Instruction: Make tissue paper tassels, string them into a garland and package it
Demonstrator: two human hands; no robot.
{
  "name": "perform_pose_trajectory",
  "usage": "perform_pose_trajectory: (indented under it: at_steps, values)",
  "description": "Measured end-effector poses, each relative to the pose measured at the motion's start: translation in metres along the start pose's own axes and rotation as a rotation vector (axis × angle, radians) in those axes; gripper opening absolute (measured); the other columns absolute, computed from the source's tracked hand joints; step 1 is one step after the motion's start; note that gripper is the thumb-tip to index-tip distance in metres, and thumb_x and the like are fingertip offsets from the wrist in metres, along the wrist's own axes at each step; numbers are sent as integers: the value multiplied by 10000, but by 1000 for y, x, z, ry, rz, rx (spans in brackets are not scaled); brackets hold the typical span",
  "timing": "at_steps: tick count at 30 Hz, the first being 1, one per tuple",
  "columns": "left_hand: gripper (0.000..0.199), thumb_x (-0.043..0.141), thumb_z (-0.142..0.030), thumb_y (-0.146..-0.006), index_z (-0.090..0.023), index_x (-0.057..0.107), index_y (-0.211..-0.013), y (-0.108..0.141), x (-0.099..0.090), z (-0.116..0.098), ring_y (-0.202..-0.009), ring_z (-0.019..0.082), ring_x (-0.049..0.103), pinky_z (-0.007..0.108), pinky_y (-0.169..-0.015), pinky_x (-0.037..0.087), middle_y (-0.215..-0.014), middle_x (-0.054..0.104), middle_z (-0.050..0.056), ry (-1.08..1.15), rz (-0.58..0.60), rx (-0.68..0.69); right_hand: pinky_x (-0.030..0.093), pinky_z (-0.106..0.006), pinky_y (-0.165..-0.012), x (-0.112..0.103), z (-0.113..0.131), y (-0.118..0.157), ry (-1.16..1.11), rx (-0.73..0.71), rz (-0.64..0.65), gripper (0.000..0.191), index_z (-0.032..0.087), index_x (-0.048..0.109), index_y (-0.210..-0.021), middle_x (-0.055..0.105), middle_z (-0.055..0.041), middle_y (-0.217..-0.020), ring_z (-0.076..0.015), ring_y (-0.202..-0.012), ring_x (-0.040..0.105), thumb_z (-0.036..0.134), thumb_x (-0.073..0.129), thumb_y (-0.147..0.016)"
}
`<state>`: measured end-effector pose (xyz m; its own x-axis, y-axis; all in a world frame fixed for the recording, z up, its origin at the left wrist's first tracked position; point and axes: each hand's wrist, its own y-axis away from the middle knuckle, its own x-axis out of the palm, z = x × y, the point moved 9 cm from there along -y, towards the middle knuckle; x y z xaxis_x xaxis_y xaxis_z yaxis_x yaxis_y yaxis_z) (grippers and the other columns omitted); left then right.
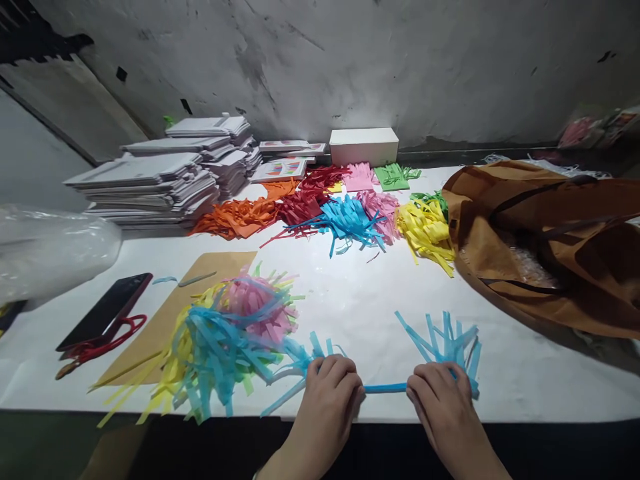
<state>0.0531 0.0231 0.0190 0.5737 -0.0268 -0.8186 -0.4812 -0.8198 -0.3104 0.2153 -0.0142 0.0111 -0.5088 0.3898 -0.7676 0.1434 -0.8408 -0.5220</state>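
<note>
Near the table's front edge, a blue tissue-paper tassel (384, 388) lies stretched sideways, its middle rolled into a thin cord and its fringed ends fanned out. My left hand (334, 393) is closed over the cord's left part, with blue strips spreading beyond it. Over the right part curls my right hand (441, 393), and more strips fan out behind its fingers. Both palms face down, so the fingertips are partly hidden. Just left of my left hand rests a pile of finished-looking blue tassels (215, 340), with pink tassels (257, 300) and yellow ones (175, 373).
Orange (240, 217), red, blue (350, 220), pink and yellow fringed paper (425, 227) lies across the back. Stacked white packets (145, 180) and a white box (364, 143) stand by the wall. A brown bag (540, 247) is at right; a phone (107, 310) lies at left.
</note>
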Motion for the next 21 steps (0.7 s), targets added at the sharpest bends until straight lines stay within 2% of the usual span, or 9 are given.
perform_pose_trajectory:
  at_steps: [4, 7, 9, 11, 14, 18, 21]
  values:
    - [127, 507, -114, -894, -190, 575, -817, -5, 2, 1, -859, 244, 538, 439, -825, 337, -917, 622, 56, -85, 56, -82, 311, -496, -964, -2, -7, -1, 128, 121, -25, 286, 205, 603, -848, 652, -50, -874, -235, -880, 608, 203, 379, -1026]
    - [140, 546, -65, -844, -197, 584, -820, -8, 4, -1, -872, 245, 542, 452, -837, 328, -953, 635, 52, -150, 69, -47, 304, -535, -974, -1, -7, -3, 172, 171, -30, 262, 200, 594, -838, 656, -56, -864, -251, -871, 609, 207, 403, -1017]
    - [198, 572, -17, -810, -211, 597, -842, -7, 6, -9, -881, 235, 546, 471, -884, 312, -942, 650, 28, -170, 66, 53, 286, -549, -1017, -1, -2, -3, 144, 130, -49, 249, 202, 614, -892, 666, -55, -891, -247, -904, 614, 179, 400, -1016]
    - [236, 606, -3, -792, -225, 606, -874, -5, 10, -17, -877, 225, 551, 496, -957, 283, -893, 654, 4, -195, 76, 158, 273, -530, -1060, -1, 7, -3, 85, 18, -52, 274, 207, 632, -940, 674, -46, -902, -224, -921, 618, 131, 380, -1013]
    - [187, 624, -36, -831, -219, 603, -863, -3, 19, -23, -847, 211, 550, 502, -1027, 251, -831, 638, -5, -288, 75, 232, 265, -489, -1094, 4, 21, -2, 33, -130, -18, 282, 201, 650, -1014, 685, -38, -912, -200, -928, 620, 92, 391, -992]
    - [178, 606, -50, -844, -197, 582, -748, -11, 27, -21, -767, 207, 544, 462, -924, 342, -753, 610, 7, -344, 54, 215, 261, -476, -1099, 8, 28, -4, 39, -155, -38, 222, 180, 646, -1114, 693, -36, -927, -202, -926, 614, 137, 476, -978]
    - [167, 610, -50, -813, -202, 611, -744, -15, 24, -11, -760, 214, 579, 422, -823, 390, -767, 638, 14, -220, 88, 101, 300, -451, -1070, 4, 26, -5, 53, -141, -89, 249, 183, 659, -1021, 668, -16, -827, -177, -834, 601, 118, 419, -1002]
